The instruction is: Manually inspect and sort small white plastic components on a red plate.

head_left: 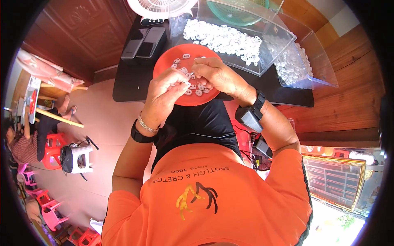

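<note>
My left hand [167, 90] is closed in a pinch, with a small white two-holed oval piece [188, 84] at its fingertips. Close beside it, my right hand [215, 77] has thumb and fingers pressed together; what they pinch is too small to make out. Both hands are held above a round orange-red plate [162, 60]. Several loose white oval pieces [199, 92] with dark holes lie spread on that plate, partly hidden under my fingers.
Behind the plate, a clear bin [269, 67] on the black table [127, 88] holds many white pieces. A second clear bin [324, 80] stands to its right. Two phone-like devices [151, 43] lie at the left, near a white fan [162, 7]. A person [26, 147] sits far left.
</note>
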{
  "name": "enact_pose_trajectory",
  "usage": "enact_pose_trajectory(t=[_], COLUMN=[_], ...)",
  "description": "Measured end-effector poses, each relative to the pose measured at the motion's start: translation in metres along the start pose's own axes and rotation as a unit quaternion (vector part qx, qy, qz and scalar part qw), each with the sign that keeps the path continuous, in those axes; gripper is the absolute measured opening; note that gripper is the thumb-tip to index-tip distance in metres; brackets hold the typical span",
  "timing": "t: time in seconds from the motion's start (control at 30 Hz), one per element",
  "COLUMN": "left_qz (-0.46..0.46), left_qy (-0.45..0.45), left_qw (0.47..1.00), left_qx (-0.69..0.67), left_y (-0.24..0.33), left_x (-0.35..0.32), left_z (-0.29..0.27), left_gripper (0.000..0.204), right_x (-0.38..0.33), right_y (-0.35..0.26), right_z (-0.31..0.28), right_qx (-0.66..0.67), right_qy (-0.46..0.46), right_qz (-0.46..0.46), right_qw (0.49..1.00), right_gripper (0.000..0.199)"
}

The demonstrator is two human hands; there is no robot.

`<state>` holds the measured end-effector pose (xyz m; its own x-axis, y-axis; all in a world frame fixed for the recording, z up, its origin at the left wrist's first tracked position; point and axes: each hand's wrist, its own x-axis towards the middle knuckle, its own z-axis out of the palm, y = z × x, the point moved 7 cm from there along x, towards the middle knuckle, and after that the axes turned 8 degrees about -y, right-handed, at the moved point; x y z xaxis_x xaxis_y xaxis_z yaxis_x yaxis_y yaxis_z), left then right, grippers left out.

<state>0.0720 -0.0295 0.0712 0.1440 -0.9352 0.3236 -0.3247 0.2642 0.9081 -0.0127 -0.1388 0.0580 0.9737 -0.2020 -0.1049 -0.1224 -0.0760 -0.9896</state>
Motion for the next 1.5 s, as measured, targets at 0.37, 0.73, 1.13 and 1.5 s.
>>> enact_pose_trajectory(t=[0.37, 0.73, 1.13, 1.5], left_qz=[0.048, -0.112, -0.157, -0.155], left_qy=[-0.014, -0.009, 0.010, 0.043], left_qw=[0.994, 0.983, 0.930, 0.971], left_qx=[0.093, -0.143, -0.333, -0.177], left_y=[0.009, -0.018, -0.035, -0.021], left_x=[0.001, -0.003, -0.007, -0.010], left_z=[0.008, 0.002, -0.001, -0.003], left_gripper=[0.007, 0.015, 0.013, 0.018], right_x=[0.002, -0.002, -0.004, -0.002], right_y=[-0.004, -0.009, -0.016, -0.002], right_z=[0.010, 0.014, 0.011, -0.006], right_qx=[-0.126, -0.121, -0.145, -0.109], right_qy=[-0.003, -0.010, 0.013, 0.052], right_qz=[-0.059, -0.085, -0.081, -0.027], right_qw=[0.990, 0.989, 0.986, 0.992], right_gripper=[0.026, 0.013, 0.007, 0.014])
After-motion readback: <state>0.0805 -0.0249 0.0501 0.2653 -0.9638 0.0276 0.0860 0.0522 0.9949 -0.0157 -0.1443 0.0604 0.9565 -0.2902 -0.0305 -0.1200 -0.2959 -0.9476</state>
